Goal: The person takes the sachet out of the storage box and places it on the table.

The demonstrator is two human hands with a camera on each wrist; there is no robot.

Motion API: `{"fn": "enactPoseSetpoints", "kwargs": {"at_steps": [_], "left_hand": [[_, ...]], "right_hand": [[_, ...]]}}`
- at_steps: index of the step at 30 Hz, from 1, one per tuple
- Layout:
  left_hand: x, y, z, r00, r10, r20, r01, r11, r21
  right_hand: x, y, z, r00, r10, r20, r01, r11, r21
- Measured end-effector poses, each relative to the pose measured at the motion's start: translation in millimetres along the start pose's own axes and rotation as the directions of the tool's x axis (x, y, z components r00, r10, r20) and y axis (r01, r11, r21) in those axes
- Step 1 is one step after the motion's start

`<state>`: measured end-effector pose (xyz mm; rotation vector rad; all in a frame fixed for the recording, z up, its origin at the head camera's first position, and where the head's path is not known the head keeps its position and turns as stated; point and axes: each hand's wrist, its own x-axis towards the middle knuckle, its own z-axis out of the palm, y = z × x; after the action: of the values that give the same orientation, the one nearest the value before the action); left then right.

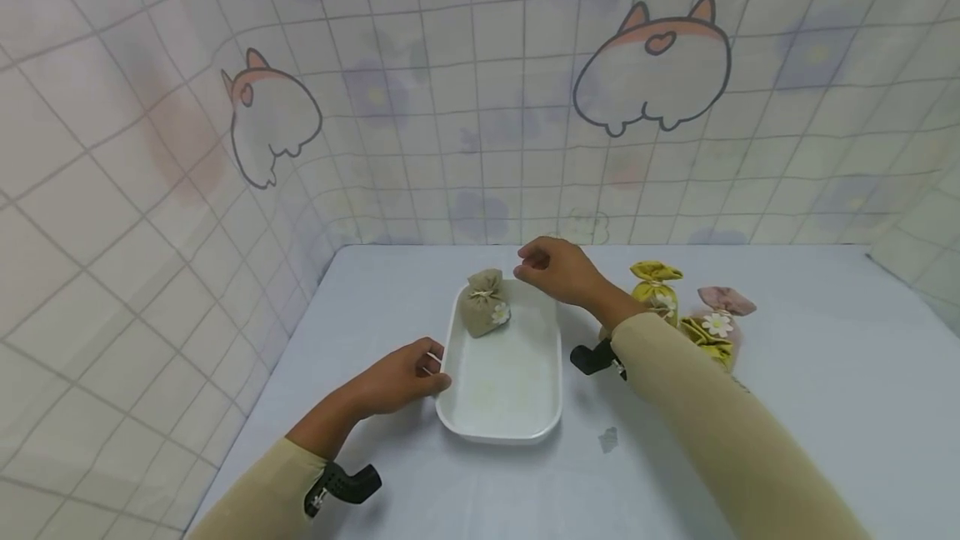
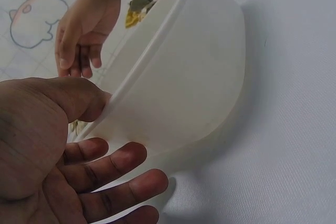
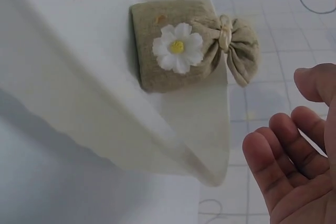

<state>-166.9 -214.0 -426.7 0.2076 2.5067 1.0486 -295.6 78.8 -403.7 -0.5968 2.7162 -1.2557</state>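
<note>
A white rectangular tray [image 1: 504, 382] with raised walls stands on the table. In its far left corner leans a beige cloth sachet [image 1: 483, 315], tied at the neck, with a white flower on its front; the right wrist view shows the sachet [image 3: 173, 45] up close. My left hand [image 1: 401, 375] holds the tray's left wall, thumb over the rim and fingers outside, as the left wrist view shows. Above the tray's far right corner, my right hand [image 1: 558, 271] hovers with loosely bent fingers and nothing in them, just right of the sachet.
Right of the tray, partly behind my right forearm, lie a yellow sachet [image 1: 655, 282] and a pink sachet [image 1: 726, 300], with more yellow cloth [image 1: 708, 340] beside them. A small grey mark [image 1: 608, 440] shows on the white tablecloth. A patterned curtain [image 1: 480, 107] hangs behind the table.
</note>
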Motion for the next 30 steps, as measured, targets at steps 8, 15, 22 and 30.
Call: {"fn": "enactPoseSetpoints", "kwargs": {"at_steps": [8, 15, 22, 30], "left_hand": [[1.3, -1.5, -0.2, 1.000, 0.009, 0.011, -0.009, 1.000, -0.005], [2.0, -3.2, -1.1, 1.000, 0.012, 0.016, -0.012, 1.000, -0.012], [1.9, -3.6, -1.5, 1.000, 0.021, 0.021, -0.021, 1.000, -0.018], [0.9, -3.4, -1.0, 0.999, 0.028, 0.016, -0.028, 0.999, -0.019]], "right_hand": [[8.8, -2.2, 13.1, 1.000, 0.001, 0.027, -0.001, 1.000, 0.010], [17.9, -5.3, 23.8, 0.998, 0.033, 0.062, -0.032, 0.999, -0.026], [22.2, -9.6, 31.6, 0.994, 0.070, 0.081, -0.063, 0.995, -0.083], [22.8, -13.9, 34.0, 0.992, 0.079, 0.100, -0.066, 0.989, -0.129]]}}
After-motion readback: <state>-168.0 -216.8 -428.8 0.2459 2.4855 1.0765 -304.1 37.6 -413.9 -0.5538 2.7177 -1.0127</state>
